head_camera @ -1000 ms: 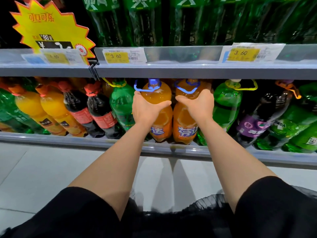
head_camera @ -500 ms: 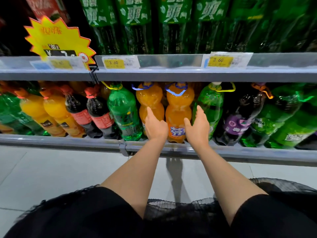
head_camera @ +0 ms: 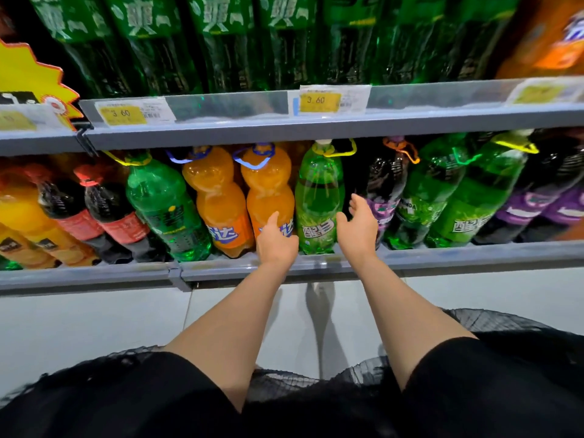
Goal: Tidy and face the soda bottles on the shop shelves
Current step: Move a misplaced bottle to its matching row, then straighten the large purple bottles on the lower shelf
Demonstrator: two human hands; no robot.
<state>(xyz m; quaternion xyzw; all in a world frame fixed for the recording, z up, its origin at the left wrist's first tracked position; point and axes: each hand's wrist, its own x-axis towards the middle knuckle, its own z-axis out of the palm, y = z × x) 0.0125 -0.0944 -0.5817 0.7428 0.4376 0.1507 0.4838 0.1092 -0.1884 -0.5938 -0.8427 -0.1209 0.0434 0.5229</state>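
Head view: on the lower grey metal shelf [head_camera: 442, 252], a light-green plastic soda bottle with a white cap and yellow carry loop [head_camera: 319, 197] stands between two orange plastic soda bottles with blue loops [head_camera: 268, 188] on its left and a dark bottle with a purple label [head_camera: 387, 197] on its right. Left hand [head_camera: 277, 243] sits before the nearer orange bottle's label, forefinger on it, grip loosely open, holding nothing. Right hand [head_camera: 358, 227] is just right of the green bottle, palm toward it, fingers spread, empty; contact unclear.
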